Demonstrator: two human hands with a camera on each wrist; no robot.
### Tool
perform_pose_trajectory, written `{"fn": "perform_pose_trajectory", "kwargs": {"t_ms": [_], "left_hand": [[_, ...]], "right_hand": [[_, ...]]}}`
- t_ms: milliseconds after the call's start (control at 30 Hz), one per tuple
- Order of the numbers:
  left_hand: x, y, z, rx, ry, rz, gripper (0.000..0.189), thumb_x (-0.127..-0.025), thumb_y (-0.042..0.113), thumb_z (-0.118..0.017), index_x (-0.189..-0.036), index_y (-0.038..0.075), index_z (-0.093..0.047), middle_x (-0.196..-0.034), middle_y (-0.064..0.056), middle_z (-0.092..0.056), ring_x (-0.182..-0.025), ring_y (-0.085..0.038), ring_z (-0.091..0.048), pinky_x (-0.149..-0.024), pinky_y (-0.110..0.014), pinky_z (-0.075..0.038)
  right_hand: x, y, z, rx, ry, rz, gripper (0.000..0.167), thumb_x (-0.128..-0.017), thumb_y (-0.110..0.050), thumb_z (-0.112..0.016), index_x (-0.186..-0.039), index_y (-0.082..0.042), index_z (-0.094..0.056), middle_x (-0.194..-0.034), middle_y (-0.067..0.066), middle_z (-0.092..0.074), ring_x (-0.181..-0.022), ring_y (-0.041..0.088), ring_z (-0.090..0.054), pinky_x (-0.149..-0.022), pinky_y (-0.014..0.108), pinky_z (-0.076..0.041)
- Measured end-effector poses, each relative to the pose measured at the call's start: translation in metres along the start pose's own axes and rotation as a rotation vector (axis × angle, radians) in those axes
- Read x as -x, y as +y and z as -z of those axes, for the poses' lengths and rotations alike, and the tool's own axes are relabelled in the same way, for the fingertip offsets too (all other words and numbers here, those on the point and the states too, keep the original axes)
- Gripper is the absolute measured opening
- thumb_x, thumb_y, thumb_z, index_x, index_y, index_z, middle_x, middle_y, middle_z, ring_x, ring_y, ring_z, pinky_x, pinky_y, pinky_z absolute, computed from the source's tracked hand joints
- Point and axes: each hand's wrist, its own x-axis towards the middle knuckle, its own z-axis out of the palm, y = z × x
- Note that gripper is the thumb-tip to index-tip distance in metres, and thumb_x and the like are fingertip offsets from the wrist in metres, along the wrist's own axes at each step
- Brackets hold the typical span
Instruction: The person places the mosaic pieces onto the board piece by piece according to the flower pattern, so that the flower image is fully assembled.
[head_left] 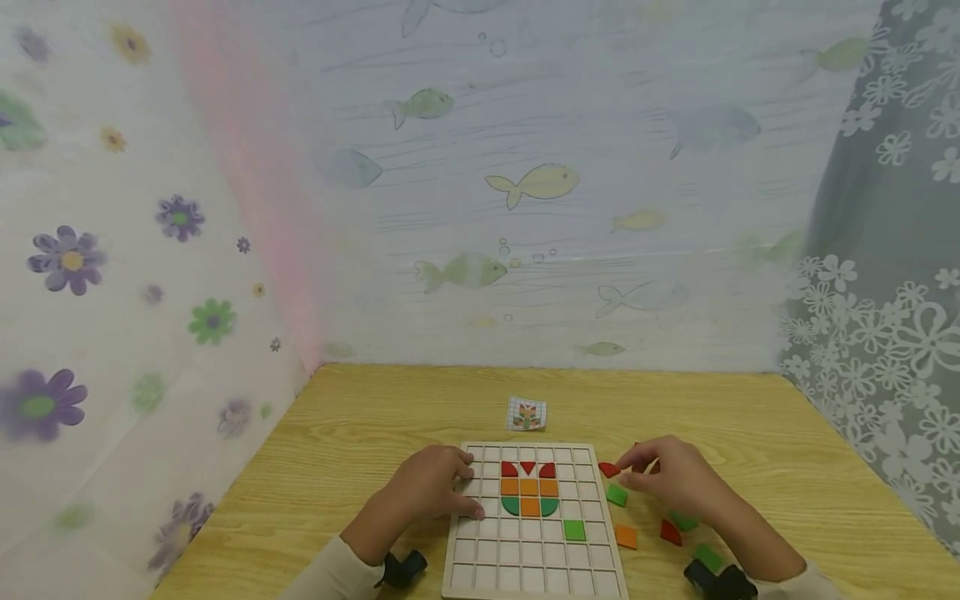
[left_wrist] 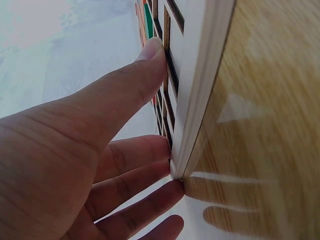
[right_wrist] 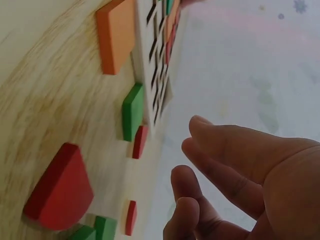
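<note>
My left hand rests on the left edge of a pale wooden grid board. Its thumb lies on top, and its other fingers touch the rim. Red, orange and dark green pieces form a figure in the upper grid, and a light green square sits lower right. My right hand hovers beyond the board's right side with bent fingers and nothing visible between them. Near its fingertips in the head view are a red piece and a green square on the table.
An orange square, a red rounded piece and green pieces lie right of the board, partly beneath the right arm. Behind the board is a small printed card with a coloured figure on a grid. Patterned curtains surround the wooden table.
</note>
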Motion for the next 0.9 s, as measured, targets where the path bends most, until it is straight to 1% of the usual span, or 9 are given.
{"fn": "perform_pose_trajectory", "kwargs": {"t_ms": [67, 133, 233, 367, 467, 533, 633, 700, 900], "left_hand": [[0.000, 0.000, 0.000, 0.003, -0.001, 0.004, 0.058, -0.076, 0.059, -0.086, -0.114, 0.015, -0.082, -0.134, 0.001, -0.071, -0.130, -0.028, -0.063, -0.103, -0.046, -0.053], [0.000, 0.000, 0.000, 0.005, -0.004, 0.007, 0.059, -0.076, 0.060, -0.086, -0.114, 0.015, -0.082, -0.135, 0.001, -0.070, -0.130, -0.028, -0.062, -0.104, -0.046, -0.053], [0.000, -0.001, 0.000, 0.005, -0.002, 0.004, 0.059, -0.076, 0.059, -0.086, -0.114, 0.015, -0.082, -0.135, 0.001, -0.070, -0.130, -0.028, -0.062, -0.104, -0.046, -0.053], [0.000, -0.001, 0.000, 0.007, 0.003, 0.001, 0.058, -0.076, 0.060, -0.086, -0.113, 0.015, -0.082, -0.134, 0.001, -0.071, -0.129, -0.028, -0.063, -0.103, -0.046, -0.053], [0.000, -0.002, -0.001, 0.007, 0.002, 0.003, 0.058, -0.075, 0.060, -0.086, -0.112, 0.015, -0.082, -0.134, 0.001, -0.071, -0.129, -0.028, -0.063, -0.103, -0.046, -0.053], [0.000, -0.002, -0.001, 0.006, 0.002, 0.003, 0.058, -0.075, 0.060, -0.087, -0.112, 0.016, -0.082, -0.133, 0.001, -0.071, -0.129, -0.028, -0.063, -0.103, -0.046, -0.053], [0.000, -0.002, -0.001, 0.004, 0.003, 0.003, 0.057, -0.075, 0.059, -0.087, -0.112, 0.016, -0.083, -0.133, 0.001, -0.071, -0.129, -0.028, -0.063, -0.102, -0.046, -0.053], [0.000, -0.002, 0.000, 0.005, 0.002, 0.003, 0.057, -0.075, 0.059, -0.087, -0.111, 0.016, -0.083, -0.133, 0.001, -0.071, -0.129, -0.028, -0.063, -0.103, -0.046, -0.053], [0.000, 0.000, 0.000, 0.008, -0.003, 0.008, 0.058, -0.076, 0.059, -0.087, -0.113, 0.015, -0.082, -0.134, 0.001, -0.071, -0.129, -0.028, -0.063, -0.103, -0.046, -0.053]], "right_hand": [[-0.001, 0.004, 0.001, 0.005, -0.022, 0.024, 0.017, -0.091, -0.026, -0.080, -0.105, -0.016, -0.081, -0.091, -0.001, -0.067, -0.080, 0.020, -0.061, -0.061, 0.033, -0.053], [-0.002, 0.010, 0.005, 0.002, -0.068, 0.055, 0.018, -0.092, -0.025, -0.080, -0.106, -0.014, -0.080, -0.090, 0.000, -0.068, -0.079, 0.019, -0.061, -0.061, 0.032, -0.053], [-0.002, 0.019, 0.014, -0.020, -0.177, 0.115, 0.018, -0.092, -0.021, -0.080, -0.106, -0.011, -0.079, -0.090, 0.001, -0.071, -0.077, 0.018, -0.063, -0.062, 0.031, -0.054], [0.000, 0.030, 0.029, -0.039, -0.304, 0.197, 0.017, -0.088, -0.018, -0.083, -0.103, -0.011, -0.079, -0.094, 0.002, -0.074, -0.073, 0.014, -0.064, -0.063, 0.030, -0.054], [0.001, 0.035, 0.035, -0.039, -0.355, 0.230, 0.019, -0.082, -0.017, -0.087, -0.100, -0.013, -0.080, -0.094, 0.003, -0.075, -0.069, 0.013, -0.062, -0.061, 0.029, -0.053], [0.001, 0.038, 0.037, -0.051, -0.381, 0.231, 0.020, -0.080, -0.016, -0.089, -0.098, -0.013, -0.080, -0.093, 0.004, -0.075, -0.067, 0.012, -0.061, -0.060, 0.029, -0.052], [0.000, 0.041, 0.037, -0.060, -0.405, 0.227, 0.020, -0.079, -0.013, -0.089, -0.096, -0.012, -0.079, -0.092, 0.004, -0.074, -0.068, 0.011, -0.060, -0.060, 0.029, -0.052], [0.000, 0.042, 0.036, -0.050, -0.400, 0.227, 0.019, -0.079, -0.013, -0.088, -0.095, -0.013, -0.078, -0.089, 0.004, -0.073, -0.068, 0.010, -0.058, -0.060, 0.029, -0.051], [-0.001, 0.044, 0.032, 0.021, -0.315, 0.218, 0.012, -0.085, -0.022, -0.086, -0.091, -0.015, -0.078, -0.083, -0.002, -0.068, -0.067, 0.008, -0.054, -0.059, 0.028, -0.047]]}}
